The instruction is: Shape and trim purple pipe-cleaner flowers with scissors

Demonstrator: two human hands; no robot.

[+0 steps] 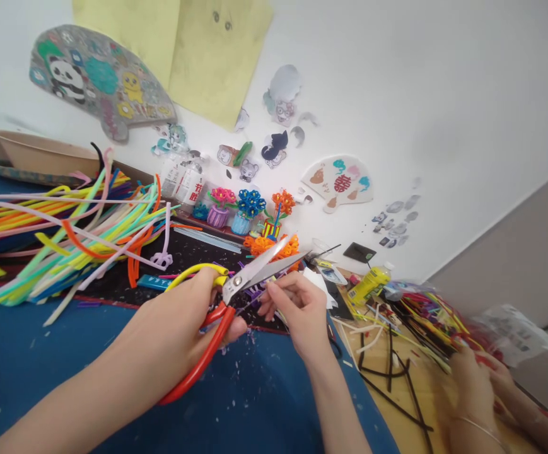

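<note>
In the head view my left hand [193, 315] is wrapped round red-handled scissors [248, 275], whose blades are apart and point up to the right. A yellow pipe cleaner [198, 269] also sticks out between its thumb and fingers. Just right of the blades, my right hand [295, 306] is closed in a pinch near a thin purple strand; what lies between its fingertips is too small to make out. Behind the blades lie orange pipe-cleaner pieces [280, 248] on a black mat [191, 243].
Bundled colourful pipe cleaners [84, 233] lie at the left. Small potted pipe-cleaner flowers [250, 205] stand by the wall. A yellow bottle [371, 284] and black strips [408, 391] are on the right table, where another person's hands [475, 378] hold pipe cleaners.
</note>
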